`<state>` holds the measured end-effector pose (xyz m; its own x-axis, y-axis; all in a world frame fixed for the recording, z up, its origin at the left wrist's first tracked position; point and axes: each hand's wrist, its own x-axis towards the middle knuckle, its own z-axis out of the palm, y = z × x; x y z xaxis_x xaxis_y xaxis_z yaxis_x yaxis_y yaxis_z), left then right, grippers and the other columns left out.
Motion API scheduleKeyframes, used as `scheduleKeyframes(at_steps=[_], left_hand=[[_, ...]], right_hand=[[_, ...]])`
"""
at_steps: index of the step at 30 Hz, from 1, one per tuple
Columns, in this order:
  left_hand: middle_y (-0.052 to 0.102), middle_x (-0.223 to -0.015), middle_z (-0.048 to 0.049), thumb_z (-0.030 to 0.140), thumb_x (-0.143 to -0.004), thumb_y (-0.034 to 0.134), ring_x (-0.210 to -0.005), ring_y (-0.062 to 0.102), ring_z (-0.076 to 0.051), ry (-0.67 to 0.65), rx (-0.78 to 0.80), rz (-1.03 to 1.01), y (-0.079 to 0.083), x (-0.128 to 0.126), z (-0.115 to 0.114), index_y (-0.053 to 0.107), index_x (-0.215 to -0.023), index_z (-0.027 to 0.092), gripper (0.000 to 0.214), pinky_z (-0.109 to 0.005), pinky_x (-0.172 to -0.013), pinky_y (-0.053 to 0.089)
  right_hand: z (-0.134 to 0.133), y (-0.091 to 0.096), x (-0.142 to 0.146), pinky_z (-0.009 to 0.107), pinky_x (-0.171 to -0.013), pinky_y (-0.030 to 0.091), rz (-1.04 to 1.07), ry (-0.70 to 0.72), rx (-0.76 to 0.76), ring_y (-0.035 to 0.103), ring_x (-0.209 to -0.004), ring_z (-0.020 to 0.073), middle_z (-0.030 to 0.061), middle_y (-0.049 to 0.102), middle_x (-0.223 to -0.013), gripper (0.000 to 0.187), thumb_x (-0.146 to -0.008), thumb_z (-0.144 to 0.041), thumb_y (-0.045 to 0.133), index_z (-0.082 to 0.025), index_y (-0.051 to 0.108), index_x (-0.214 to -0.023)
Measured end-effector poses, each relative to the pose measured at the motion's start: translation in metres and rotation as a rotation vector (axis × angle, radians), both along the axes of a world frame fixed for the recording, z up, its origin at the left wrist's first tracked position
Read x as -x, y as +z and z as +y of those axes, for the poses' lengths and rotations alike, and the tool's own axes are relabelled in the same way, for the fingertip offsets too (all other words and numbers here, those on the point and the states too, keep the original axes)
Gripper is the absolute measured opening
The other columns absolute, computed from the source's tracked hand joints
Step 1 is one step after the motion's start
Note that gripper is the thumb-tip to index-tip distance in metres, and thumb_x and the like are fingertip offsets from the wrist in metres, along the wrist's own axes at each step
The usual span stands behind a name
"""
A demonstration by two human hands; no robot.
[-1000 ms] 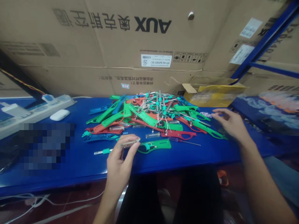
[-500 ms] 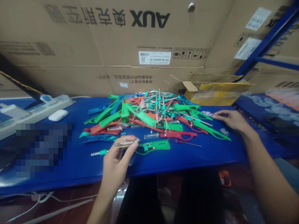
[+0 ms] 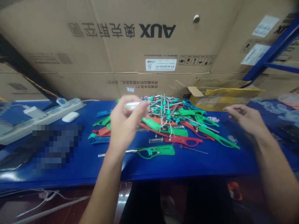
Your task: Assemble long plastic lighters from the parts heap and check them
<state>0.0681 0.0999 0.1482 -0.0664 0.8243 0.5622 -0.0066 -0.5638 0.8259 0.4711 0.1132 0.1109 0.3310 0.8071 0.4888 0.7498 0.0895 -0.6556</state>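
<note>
My left hand (image 3: 123, 124) is raised in front of the pile, its thumb and fingers closed around a clear lighter fuel tank (image 3: 132, 106), blurred by motion. My right hand (image 3: 246, 119) hovers at the right with thumb and forefinger pinched together; whatever is between the tips is too small to make out. Small white parts (image 3: 213, 119) lie in a heap near it, and tiny pale pins (image 3: 232, 140) lie closer to me. Below my left hand, a green lighter half-shell (image 3: 167, 151) with a metal tube lies on the blue table (image 3: 149, 169).
A pile of green, red and blue lighter shells with metal tubes (image 3: 164, 107) covers the table's back middle. A screwdriver (image 3: 193, 150) and another clear tank (image 3: 155, 140) lie in front. A power strip (image 3: 44, 119) and white case (image 3: 70, 117) are left; an open carton (image 3: 210, 99) stands back right.
My left hand has lifted the clear tank up and slightly right, off the green half-shell's side. My right hand has risen from beside the white parts, fingers now pinched. The view has shifted slightly.
</note>
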Motion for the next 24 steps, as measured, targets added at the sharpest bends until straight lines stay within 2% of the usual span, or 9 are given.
scheduleKeyframes(at_steps=[4, 7, 9, 10, 11, 13, 14, 19, 24], left_hand=[[0.069, -0.078, 0.0034, 0.028, -0.097, 0.064, -0.075, 0.073, -0.010, -0.128, -0.125, 0.174, 0.040, -0.042, 0.047, 0.065, -0.094, 0.020, 0.009, -0.020, -0.062, 0.053], [0.075, -0.097, 0.0016, 0.029, -0.096, 0.060, -0.093, 0.076, -0.014, -0.036, -0.251, 0.312, 0.057, -0.075, 0.079, 0.069, -0.097, 0.016, 0.015, -0.022, -0.069, 0.055], [0.072, -0.119, -0.0032, 0.040, -0.099, 0.020, -0.106, 0.072, -0.019, 0.053, -0.314, 0.462, 0.060, -0.088, 0.092, 0.067, -0.089, 0.006, 0.058, -0.028, -0.070, 0.049], [0.065, -0.131, -0.0063, 0.039, -0.093, 0.002, -0.109, 0.069, -0.023, 0.074, -0.364, 0.561, 0.057, -0.091, 0.095, 0.065, -0.083, 0.001, 0.074, -0.031, -0.068, 0.046], [0.061, -0.136, -0.0080, 0.037, -0.093, 0.002, -0.112, 0.067, -0.025, 0.084, -0.417, 0.619, 0.052, -0.091, 0.096, 0.065, -0.082, -0.001, 0.074, -0.031, -0.069, 0.046], [0.073, -0.118, -0.0076, 0.030, -0.102, 0.052, -0.105, 0.074, -0.022, 0.072, -0.561, 0.603, 0.033, -0.083, 0.093, 0.068, -0.095, 0.015, 0.023, -0.029, -0.073, 0.059], [0.074, -0.109, -0.0072, 0.027, -0.101, 0.058, -0.100, 0.074, -0.020, 0.050, -0.625, 0.610, 0.021, -0.075, 0.089, 0.065, -0.107, 0.017, 0.013, -0.030, -0.077, 0.061], [0.069, -0.097, -0.0094, 0.026, -0.105, 0.050, -0.090, 0.069, -0.020, 0.143, -0.785, 0.732, -0.032, -0.032, 0.067, 0.062, -0.118, 0.012, 0.023, -0.032, -0.074, 0.057], [0.068, -0.097, -0.0091, 0.025, -0.105, 0.052, -0.089, 0.064, -0.019, 0.140, -0.773, 0.670, -0.036, -0.014, 0.051, 0.063, -0.120, 0.012, 0.023, -0.032, -0.074, 0.055]], right_hand=[[0.018, 0.042, 0.068, 0.025, -0.047, 0.038, 0.298, 0.252, -0.179, 0.055, -0.059, 0.0092, 0.0083, 0.071, -0.102, 0.024, -0.092, -0.040, 0.064, -0.028, 0.043, -0.090], [0.042, 0.060, 0.127, 0.024, -0.051, 0.042, 0.435, 0.473, -0.295, 0.050, -0.057, 0.0061, -0.0004, 0.065, -0.102, 0.023, -0.095, -0.034, 0.062, -0.030, 0.040, -0.093], [0.058, 0.060, 0.153, 0.024, -0.051, 0.043, 0.447, 0.506, -0.309, 0.045, -0.054, 0.0058, -0.0021, 0.062, -0.101, 0.026, -0.093, -0.036, 0.064, -0.029, 0.040, -0.090], [0.064, 0.058, 0.159, 0.025, -0.051, 0.044, 0.453, 0.506, -0.328, 0.045, -0.054, 0.0065, -0.0022, 0.062, -0.100, 0.027, -0.092, -0.037, 0.066, -0.029, 0.040, -0.089], [0.069, 0.053, 0.160, 0.026, -0.051, 0.045, 0.461, 0.489, -0.353, 0.045, -0.054, 0.0075, -0.0022, 0.061, -0.096, 0.027, -0.090, -0.038, 0.069, -0.029, 0.043, -0.088], [0.072, 0.044, 0.155, 0.027, -0.048, 0.044, 0.514, 0.430, -0.374, 0.046, -0.054, 0.0099, -0.0024, 0.059, -0.083, 0.026, -0.085, -0.038, 0.074, -0.027, 0.051, -0.085], [0.071, 0.039, 0.150, 0.027, -0.046, 0.041, 0.559, 0.395, -0.363, 0.046, -0.054, 0.0105, -0.0024, 0.058, -0.077, 0.024, -0.081, -0.038, 0.077, -0.026, 0.056, -0.084], [0.059, 0.029, 0.142, 0.022, -0.040, 0.031, 0.740, 0.378, -0.228, 0.046, -0.059, 0.0098, 0.0055, 0.071, -0.095, 0.016, -0.078, -0.035, 0.080, -0.022, 0.073, -0.086], [0.047, 0.020, 0.168, 0.022, -0.042, 0.038, 0.741, 0.497, -0.116, 0.052, -0.062, 0.0110, 0.0050, 0.074, -0.096, 0.020, -0.075, -0.027, 0.081, -0.024, 0.075, -0.094]])
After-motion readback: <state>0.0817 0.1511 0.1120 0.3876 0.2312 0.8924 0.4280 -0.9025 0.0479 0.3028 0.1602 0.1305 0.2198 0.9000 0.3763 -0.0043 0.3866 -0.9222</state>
